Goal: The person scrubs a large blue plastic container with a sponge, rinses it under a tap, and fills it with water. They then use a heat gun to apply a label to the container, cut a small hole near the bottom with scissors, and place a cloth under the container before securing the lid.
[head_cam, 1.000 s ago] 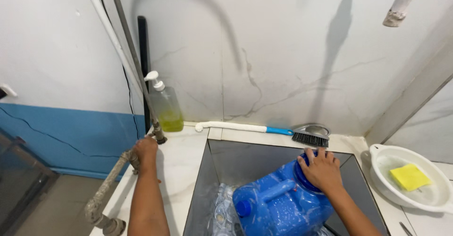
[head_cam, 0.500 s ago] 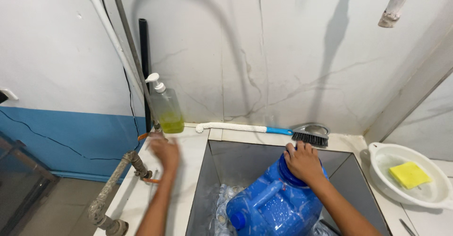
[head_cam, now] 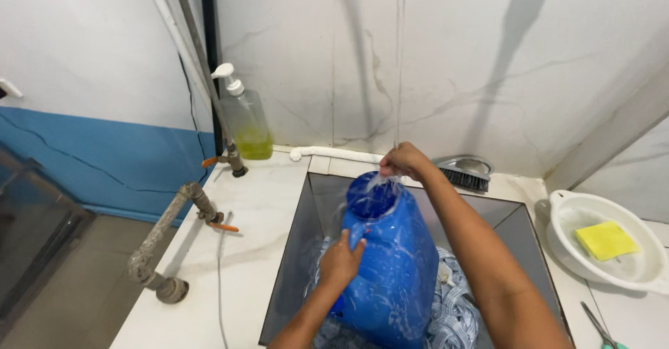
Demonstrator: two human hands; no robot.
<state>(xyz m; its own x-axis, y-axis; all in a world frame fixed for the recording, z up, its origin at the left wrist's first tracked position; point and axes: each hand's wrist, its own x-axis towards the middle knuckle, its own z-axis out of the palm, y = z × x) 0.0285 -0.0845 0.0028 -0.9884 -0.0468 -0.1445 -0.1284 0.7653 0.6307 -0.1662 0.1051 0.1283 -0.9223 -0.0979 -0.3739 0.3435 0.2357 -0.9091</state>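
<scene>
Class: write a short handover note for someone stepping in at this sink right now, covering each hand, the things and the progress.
Left hand: flat against the side of the large blue plastic water jug, steadying it.
Right hand: at the jug's open mouth, under a thin stream of water.
Jug: tilted in the dark metal sink, on blue-white cloth.
Done: water is running.
Left: rinsing; scrub brush unused.

Wet, glossy blue plastic jug (head_cam: 390,265) in a dull grey metal sink (head_cam: 306,251).
Beside the sink, a smooth veined marble counter (head_cam: 244,216), a corroded rough metal pipe (head_cam: 164,230) and a clear plastic soap bottle (head_cam: 245,120); right of it, a shiny white plastic bowl (head_cam: 578,216) with a matt yellow sponge (head_cam: 608,240).
</scene>
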